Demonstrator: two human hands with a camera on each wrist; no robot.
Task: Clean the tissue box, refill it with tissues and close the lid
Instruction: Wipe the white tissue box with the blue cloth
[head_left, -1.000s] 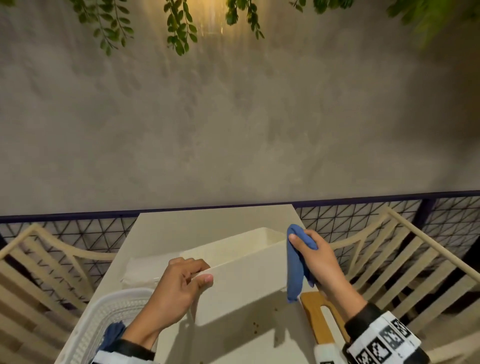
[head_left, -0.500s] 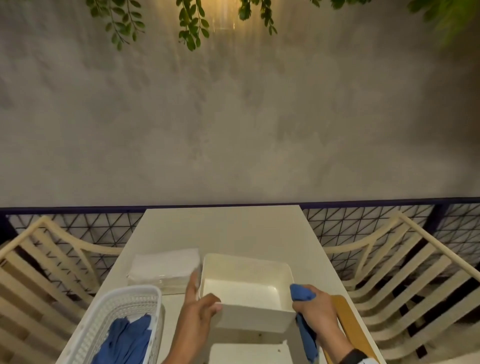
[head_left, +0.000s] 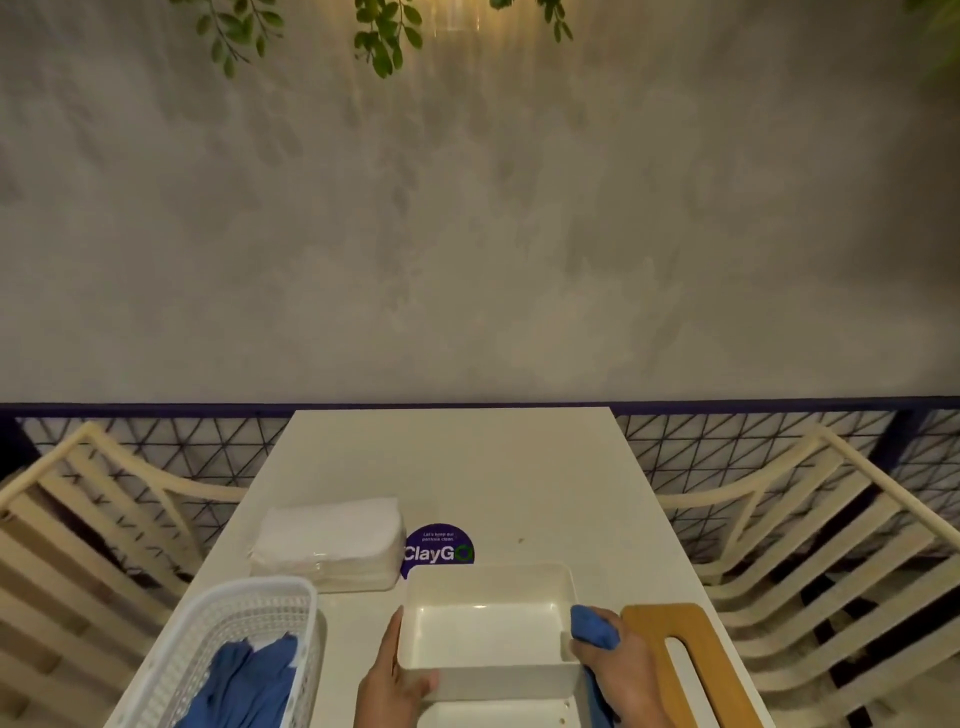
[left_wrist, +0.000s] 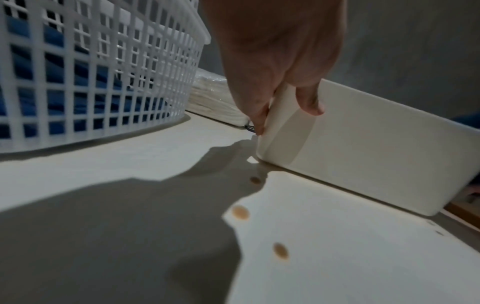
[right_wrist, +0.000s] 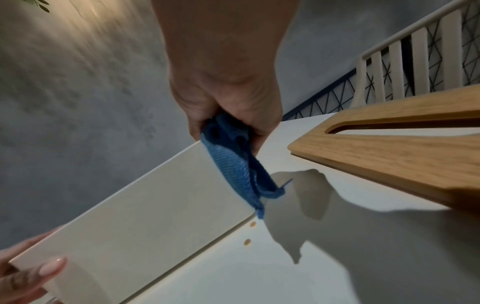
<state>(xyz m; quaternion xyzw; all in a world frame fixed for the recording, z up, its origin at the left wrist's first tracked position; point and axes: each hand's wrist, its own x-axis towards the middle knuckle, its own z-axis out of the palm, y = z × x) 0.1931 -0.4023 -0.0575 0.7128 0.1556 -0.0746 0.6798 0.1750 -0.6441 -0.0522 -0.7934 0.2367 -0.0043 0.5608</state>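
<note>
At the near edge of the worktop (head_left: 467, 467) a flat white panel (head_left: 498, 714) with small brown spots lies just in front of the open white tissue box (head_left: 488, 631), which stands upright on the surface with its opening facing up and nothing visible inside. The left hand (head_left: 392, 686) grasps the box's near left corner, thumb on the near wall and fingers (left_wrist: 255, 115) along the left side, as the left wrist view shows. The right hand (head_left: 631, 670) sits at the box's right end, its fingers clenched around a bunched blue cloth (head_left: 592, 631) that touches the box's right wall and hangs down to the worktop in the right wrist view. Just right of that hand lies the wooden lid (head_left: 675, 660), flat on the worktop with its long slot showing. To the left of the box, near the front, stands a white lattice basket (head_left: 228, 618) holding more blue cloths (head_left: 249, 680). Behind the basket and left of the box rests a wrapped stack of white tissues (head_left: 330, 540), and a round purple sticker (head_left: 439, 548) reading "ClayGo" is partly covered by the box's far left corner. Pale slatted chairs (head_left: 810, 545) flank the worktop, a dark mesh railing (head_left: 727, 441) runs behind it, and a grey wall (head_left: 467, 208) with hanging leaves (head_left: 384, 36) rises beyond.
</note>
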